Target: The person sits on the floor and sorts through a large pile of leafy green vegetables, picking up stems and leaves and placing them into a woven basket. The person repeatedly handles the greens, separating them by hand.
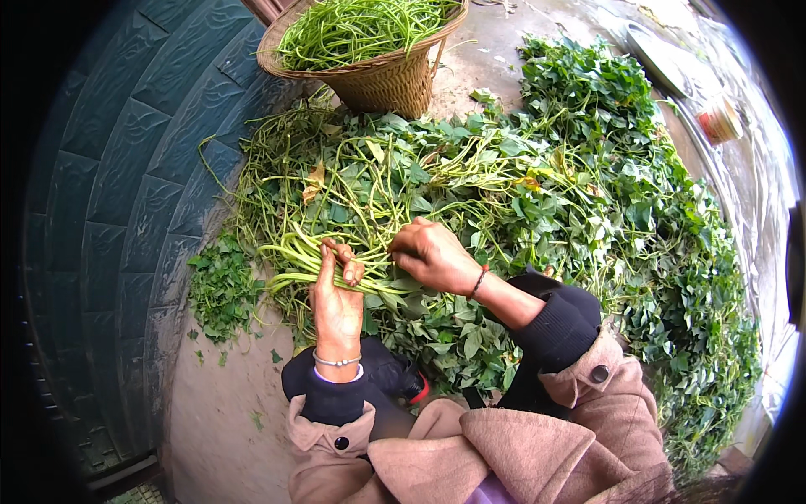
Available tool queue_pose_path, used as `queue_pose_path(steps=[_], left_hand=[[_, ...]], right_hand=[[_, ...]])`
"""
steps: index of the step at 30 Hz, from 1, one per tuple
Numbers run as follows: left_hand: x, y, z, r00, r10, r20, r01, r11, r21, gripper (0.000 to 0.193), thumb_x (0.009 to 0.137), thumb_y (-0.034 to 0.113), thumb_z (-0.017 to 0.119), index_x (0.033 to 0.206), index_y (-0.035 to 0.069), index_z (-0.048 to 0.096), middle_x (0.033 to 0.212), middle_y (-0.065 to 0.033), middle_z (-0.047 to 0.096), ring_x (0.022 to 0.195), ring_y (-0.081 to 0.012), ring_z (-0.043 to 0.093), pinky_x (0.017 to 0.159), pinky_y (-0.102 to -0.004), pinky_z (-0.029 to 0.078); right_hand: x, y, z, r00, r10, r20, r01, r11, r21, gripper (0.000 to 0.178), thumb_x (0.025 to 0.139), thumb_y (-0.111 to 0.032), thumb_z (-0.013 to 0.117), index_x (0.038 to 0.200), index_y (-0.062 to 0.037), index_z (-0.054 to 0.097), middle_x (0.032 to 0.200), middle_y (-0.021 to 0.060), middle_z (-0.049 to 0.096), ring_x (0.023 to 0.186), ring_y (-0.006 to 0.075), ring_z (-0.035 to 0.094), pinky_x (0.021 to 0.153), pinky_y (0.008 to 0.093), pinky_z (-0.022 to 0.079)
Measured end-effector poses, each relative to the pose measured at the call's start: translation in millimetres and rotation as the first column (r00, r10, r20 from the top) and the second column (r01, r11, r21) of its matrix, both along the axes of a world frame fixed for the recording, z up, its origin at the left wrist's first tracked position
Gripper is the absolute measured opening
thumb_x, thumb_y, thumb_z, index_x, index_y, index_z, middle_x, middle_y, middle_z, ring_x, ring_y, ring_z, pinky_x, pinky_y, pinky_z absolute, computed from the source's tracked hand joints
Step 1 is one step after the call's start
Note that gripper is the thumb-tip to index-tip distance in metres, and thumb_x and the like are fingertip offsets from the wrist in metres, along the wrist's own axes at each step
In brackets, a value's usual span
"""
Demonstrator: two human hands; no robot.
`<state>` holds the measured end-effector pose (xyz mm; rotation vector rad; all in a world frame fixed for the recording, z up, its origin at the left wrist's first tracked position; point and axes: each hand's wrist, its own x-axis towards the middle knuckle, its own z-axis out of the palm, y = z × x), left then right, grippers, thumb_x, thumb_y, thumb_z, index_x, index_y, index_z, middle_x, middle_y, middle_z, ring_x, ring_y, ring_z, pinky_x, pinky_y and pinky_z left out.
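My left hand point(338, 315) is closed around a bunch of pale green leaf stems point(294, 254), whose ends stick out to the left past the fingers. Just right of it, my right hand point(438, 257) has its fingers pinched together, knuckles up. What lies between those fingertips is hidden. Both hands are over a broad heap of leafy green vines point(546, 189) spread on the ground, with long bare stems tangled among the leaves and a few yellowed leaves.
Beyond the heap stands a woven basket point(382, 88) full of green stems point(369, 32). A small pile of torn leaves point(223, 286) lies left, near a dark tiled wall point(126, 176). At the far right are a small tub point(719, 122) and clear plastic sheeting point(768, 168).
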<state>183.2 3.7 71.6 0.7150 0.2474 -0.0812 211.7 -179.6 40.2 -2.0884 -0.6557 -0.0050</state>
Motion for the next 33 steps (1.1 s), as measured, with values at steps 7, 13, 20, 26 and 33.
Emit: queue_pose_path(steps=[7,13,20,26,33], left_hand=[[1,14,-15,0.994,-0.057,0.090,0.069,0.989,-0.133,0.013,0.101,0.020,0.045,0.102,0.009,0.050,0.073,0.0027,0.042,0.055,-0.0051,0.032,0.053,-0.0201,0.028],[1,5,12,0.990,-0.036,0.136,0.045,0.997,-0.065,0.011,0.101,0.018,0.043,0.100,0.008,0.048,0.071,0.0022,0.041,0.053,-0.0052,0.030,0.053,-0.0202,0.027],[-5,-6,7,0.988,-0.108,0.107,0.094,0.987,0.128,0.014,0.099,0.019,0.048,0.105,0.006,0.050,0.079,-0.0042,0.049,0.067,-0.0125,0.042,0.063,-0.0239,0.038],[-4,-11,4,0.997,-0.041,0.060,0.033,0.991,0.127,0.016,0.099,0.022,0.048,0.105,0.007,0.050,0.082,-0.0035,0.050,0.069,-0.0123,0.043,0.066,-0.0243,0.037],[-1,-2,1,0.995,-0.075,0.061,0.074,0.997,0.006,0.013,0.101,0.022,0.045,0.102,0.009,0.049,0.075,0.0018,0.041,0.061,-0.0073,0.034,0.064,-0.0230,0.032]], right_hand=[[10,1,-2,0.729,-0.248,-0.638,0.481,0.849,0.220,0.019,0.078,-0.014,0.057,0.088,-0.0040,0.069,0.077,0.0138,0.067,0.075,0.0303,0.064,0.070,0.0382,0.050],[9,-5,9,0.979,-0.012,-0.203,0.068,0.960,0.270,0.018,0.076,-0.009,0.062,0.093,-0.0062,0.067,0.092,0.0101,0.068,0.093,0.0263,0.063,0.084,0.0366,0.049],[-11,19,-4,0.906,0.236,-0.351,-0.069,0.901,0.428,0.024,0.074,-0.014,0.072,0.093,-0.0006,0.067,0.084,0.0122,0.066,0.079,0.0213,0.063,0.073,0.0334,0.049],[-7,11,-2,0.989,0.029,-0.143,-0.009,0.990,0.142,0.020,0.074,-0.015,0.067,0.088,-0.0015,0.065,0.088,0.0152,0.064,0.092,0.0330,0.060,0.080,0.0416,0.047],[-5,8,-8,0.958,0.128,-0.256,-0.100,0.987,0.122,0.020,0.078,-0.013,0.064,0.094,-0.0024,0.061,0.088,0.0148,0.062,0.089,0.0329,0.058,0.079,0.0406,0.046]])
